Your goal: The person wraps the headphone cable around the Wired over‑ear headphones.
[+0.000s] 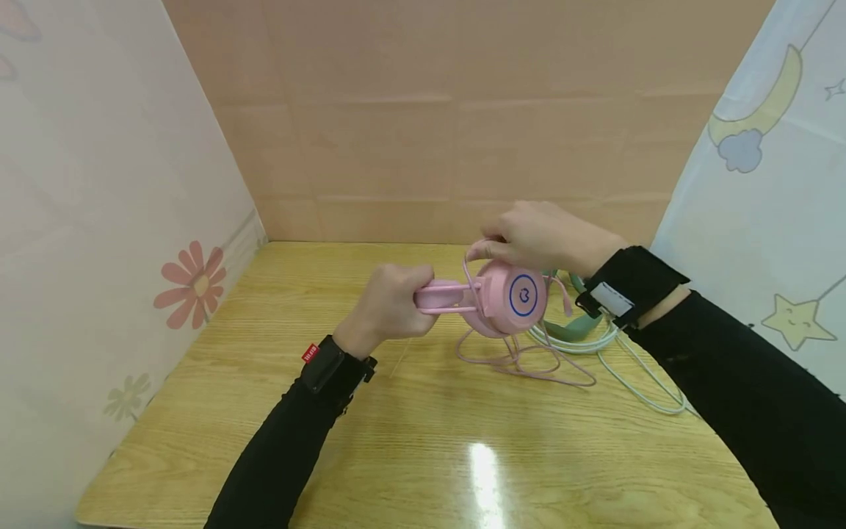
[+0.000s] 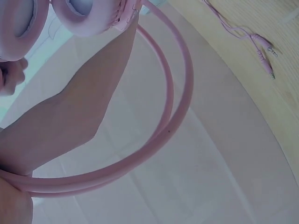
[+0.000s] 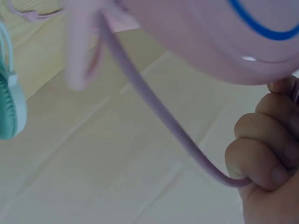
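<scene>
A pair of pink headphones (image 1: 512, 300) is held up over the table, one ear cup with a blue ring towards me. My left hand (image 1: 390, 303) grips the headband (image 2: 159, 140) at its curved end. Behind the ear cup, my right hand (image 1: 538, 234) pinches the pink cable (image 3: 163, 114); in the right wrist view the fingers curl round it beside the cup. A stretch of the cable loops in front of the headband's arm. The rest of it lies in loose coils (image 1: 548, 375) on the table. Two plugs (image 2: 264, 51) at a cable end show in the left wrist view.
Green headphones (image 3: 14, 109) with a pale green cable (image 1: 651, 400) lie at the right of the wooden table (image 1: 264, 411), partly hidden under my right arm. A brown paper backdrop (image 1: 370, 147) stands behind, with patterned cloths at both sides.
</scene>
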Tool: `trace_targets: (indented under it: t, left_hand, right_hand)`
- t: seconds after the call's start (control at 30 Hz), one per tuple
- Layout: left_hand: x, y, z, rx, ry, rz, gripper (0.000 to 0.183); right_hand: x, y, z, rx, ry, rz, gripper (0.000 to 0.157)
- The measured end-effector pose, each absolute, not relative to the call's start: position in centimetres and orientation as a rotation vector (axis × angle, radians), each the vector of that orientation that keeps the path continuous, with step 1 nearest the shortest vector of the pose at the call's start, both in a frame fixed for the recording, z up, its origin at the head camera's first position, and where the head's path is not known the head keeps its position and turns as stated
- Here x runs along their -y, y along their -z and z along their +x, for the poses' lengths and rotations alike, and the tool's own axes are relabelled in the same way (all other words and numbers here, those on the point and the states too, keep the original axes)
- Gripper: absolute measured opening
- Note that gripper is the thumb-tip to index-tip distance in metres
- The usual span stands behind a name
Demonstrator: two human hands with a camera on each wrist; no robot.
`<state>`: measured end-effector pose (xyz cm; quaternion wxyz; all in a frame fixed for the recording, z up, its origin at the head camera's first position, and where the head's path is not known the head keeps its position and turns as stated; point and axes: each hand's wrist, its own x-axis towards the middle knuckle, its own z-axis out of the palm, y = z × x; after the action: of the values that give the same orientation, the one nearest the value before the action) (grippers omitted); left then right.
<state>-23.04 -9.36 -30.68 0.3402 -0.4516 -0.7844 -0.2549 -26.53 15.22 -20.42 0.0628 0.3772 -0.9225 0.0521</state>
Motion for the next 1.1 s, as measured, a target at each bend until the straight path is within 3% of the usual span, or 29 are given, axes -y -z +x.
trace_targets:
  t: [0.37,0.73,1.1]
  left_hand:
    - [9.7,30.7,-22.5,2.027,0.757,-1.240,0.027]
    - [9.7,30.3,-21.8,2.007,0.773,-1.292,0.026]
    - [10.0,30.3,-21.5,1.979,0.902,-1.320,0.023]
  right_hand:
    - [-16.3,21.4,-27.7,2.776,-0.347,1.299,0.044]
    - [-17.2,22.3,-28.0,2.939,-0.543,1.148,0.049]
    - [-18.7,23.7,-27.6,2.990,-1.027,1.118,0.038]
